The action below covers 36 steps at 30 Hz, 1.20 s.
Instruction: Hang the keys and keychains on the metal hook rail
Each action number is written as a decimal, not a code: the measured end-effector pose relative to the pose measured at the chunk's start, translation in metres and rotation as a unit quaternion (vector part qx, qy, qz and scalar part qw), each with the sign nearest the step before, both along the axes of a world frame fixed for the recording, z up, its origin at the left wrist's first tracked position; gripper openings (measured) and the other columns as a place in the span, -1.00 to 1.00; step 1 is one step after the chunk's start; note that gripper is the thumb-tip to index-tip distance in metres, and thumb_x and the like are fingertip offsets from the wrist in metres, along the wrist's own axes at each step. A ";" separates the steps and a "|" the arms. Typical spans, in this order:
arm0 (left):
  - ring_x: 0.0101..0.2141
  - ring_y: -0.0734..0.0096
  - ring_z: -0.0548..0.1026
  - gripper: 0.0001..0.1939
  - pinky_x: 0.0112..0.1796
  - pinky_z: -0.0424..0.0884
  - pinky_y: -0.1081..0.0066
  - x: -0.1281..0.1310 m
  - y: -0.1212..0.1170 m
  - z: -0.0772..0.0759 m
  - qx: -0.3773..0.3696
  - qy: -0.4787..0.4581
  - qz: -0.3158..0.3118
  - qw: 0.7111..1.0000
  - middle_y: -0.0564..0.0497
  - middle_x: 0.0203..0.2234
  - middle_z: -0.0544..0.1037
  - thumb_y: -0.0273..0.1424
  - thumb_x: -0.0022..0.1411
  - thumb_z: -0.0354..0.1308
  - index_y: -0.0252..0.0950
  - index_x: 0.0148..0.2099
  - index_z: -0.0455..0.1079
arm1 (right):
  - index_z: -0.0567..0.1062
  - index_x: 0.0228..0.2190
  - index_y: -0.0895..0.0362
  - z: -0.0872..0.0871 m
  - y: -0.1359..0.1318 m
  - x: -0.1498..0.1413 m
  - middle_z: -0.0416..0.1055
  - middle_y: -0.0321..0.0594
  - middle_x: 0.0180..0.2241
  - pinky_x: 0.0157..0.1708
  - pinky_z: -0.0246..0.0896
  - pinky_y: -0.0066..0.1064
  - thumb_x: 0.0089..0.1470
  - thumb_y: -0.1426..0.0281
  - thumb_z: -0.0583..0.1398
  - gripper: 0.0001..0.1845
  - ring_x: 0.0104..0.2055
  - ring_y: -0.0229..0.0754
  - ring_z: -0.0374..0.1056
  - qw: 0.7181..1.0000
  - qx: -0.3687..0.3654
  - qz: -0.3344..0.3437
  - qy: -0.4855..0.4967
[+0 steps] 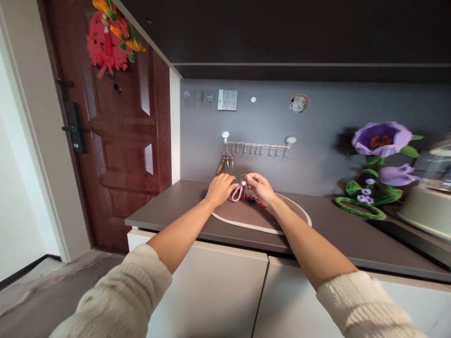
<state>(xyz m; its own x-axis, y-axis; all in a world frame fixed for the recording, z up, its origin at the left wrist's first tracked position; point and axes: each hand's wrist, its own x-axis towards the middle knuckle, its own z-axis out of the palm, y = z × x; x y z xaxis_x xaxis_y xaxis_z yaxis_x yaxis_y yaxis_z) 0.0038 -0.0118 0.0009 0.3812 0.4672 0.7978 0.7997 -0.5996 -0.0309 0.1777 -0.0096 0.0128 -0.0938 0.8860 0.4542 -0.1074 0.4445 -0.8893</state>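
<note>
My right hand (260, 188) pinches the ring of a keychain with a pink braided loop (237, 193), holding it above the mat. Close on its left is my left hand (220, 188), fingers apart and slightly curled, near the pink loop; I see nothing in it. Behind the hands, a metal hook rail (259, 145) is fixed to the grey wall. A bunch of keys (227, 161) with a brown tag hangs from its left end. Below my right hand, a dark and red item (252, 200) lies on the brown mat (246, 228), partly hidden.
The mat lies on a dark countertop (183, 206) above white cabinets (211, 281). Purple fabric flowers (382, 141) and a pale appliance (426, 206) stand at the right. A dark cabinet (299, 33) overhangs the counter. At left is a red-brown door (120, 155).
</note>
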 end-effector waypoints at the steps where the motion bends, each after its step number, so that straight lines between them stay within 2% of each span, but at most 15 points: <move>1: -0.19 0.35 0.34 -0.72 -0.18 0.25 0.36 0.000 0.000 0.000 -0.002 -0.002 0.004 1.000 -0.03 -0.26 0.44 -0.25 0.26 -0.10 -0.27 -0.12 0.32 | 0.38 -0.47 0.12 -0.001 0.001 0.001 0.31 -0.38 -0.51 -0.46 0.11 -0.49 -0.30 0.12 0.30 -0.62 -0.50 -0.37 0.18 1.000 0.000 -0.002 -0.003; 6: -0.21 0.38 0.36 -0.73 -0.19 0.24 0.37 0.001 0.000 0.000 -0.011 -0.002 0.024 1.000 -0.02 -0.29 0.45 -0.32 0.29 -0.18 -0.26 -0.16 0.33 | 0.40 -0.47 0.12 -0.001 0.001 0.001 0.30 -0.37 -0.53 -0.48 0.09 -0.49 -0.28 0.11 0.28 -0.62 -0.50 -0.36 0.18 0.999 0.017 -0.037 -0.018; 10: -0.23 0.37 0.36 -0.71 -0.21 0.24 0.36 0.001 0.000 0.000 -0.027 0.001 0.047 0.999 -0.02 -0.33 0.46 -0.37 0.30 -0.21 -0.27 -0.23 0.34 | 0.40 -0.48 0.14 0.005 0.001 -0.001 0.33 -0.35 -0.54 -0.48 0.07 -0.47 -0.31 0.08 0.27 -0.58 -0.52 -0.36 0.17 0.995 0.029 -0.080 -0.045; 14: -0.23 0.35 0.37 -0.71 -0.22 0.23 0.35 0.000 0.000 -0.001 -0.042 0.005 0.064 0.997 -0.04 -0.34 0.47 -0.40 0.29 -0.20 -0.29 -0.27 0.34 | 0.41 -0.51 0.15 0.021 0.007 -0.004 0.33 -0.34 -0.57 -0.47 0.07 -0.44 -0.31 0.06 0.25 -0.58 -0.53 -0.35 0.16 0.988 0.061 -0.123 -0.070; 19: -0.24 0.34 0.39 -0.71 -0.22 0.24 0.35 0.001 0.002 -0.003 -0.062 0.009 0.070 0.996 -0.05 -0.33 0.48 -0.41 0.28 -0.20 -0.30 -0.29 0.36 | 0.38 -0.55 0.15 0.048 0.025 -0.009 0.25 -0.37 -0.64 -0.50 0.06 -0.44 -0.31 0.09 0.24 -0.62 -0.56 -0.34 0.13 0.980 0.085 -0.157 -0.092; 27: -0.26 0.34 0.41 -0.69 -0.23 0.24 0.33 0.004 0.002 -0.005 -0.068 0.006 0.075 0.995 -0.07 -0.35 0.50 -0.41 0.28 -0.20 -0.31 -0.30 0.37 | 0.37 -0.57 0.15 0.085 0.056 -0.023 0.29 -0.34 -0.61 -0.46 0.05 -0.45 -0.19 0.26 0.16 -0.81 -0.53 -0.32 0.15 0.945 0.129 -0.255 -0.161; 31: -0.26 0.33 0.41 -0.70 -0.24 0.25 0.33 0.005 0.005 -0.007 -0.062 0.000 0.077 0.995 -0.07 -0.37 0.50 -0.41 0.28 -0.19 -0.31 -0.31 0.37 | 0.39 -0.58 0.15 0.095 0.068 -0.027 0.33 -0.31 -0.58 -0.39 0.08 -0.42 -0.14 0.34 0.13 -0.87 -0.52 -0.30 0.19 0.917 0.131 -0.310 -0.215; 36: -0.26 0.32 0.41 -0.69 -0.24 0.25 0.31 0.006 0.006 -0.008 -0.063 -0.008 0.077 0.995 -0.07 -0.37 0.50 -0.42 0.28 -0.20 -0.31 -0.31 0.37 | 0.44 -0.51 0.15 0.102 0.082 -0.032 0.41 -0.23 -0.50 -0.31 0.12 -0.40 -0.06 0.39 0.09 -0.86 -0.42 -0.26 0.25 0.882 0.125 -0.366 -0.270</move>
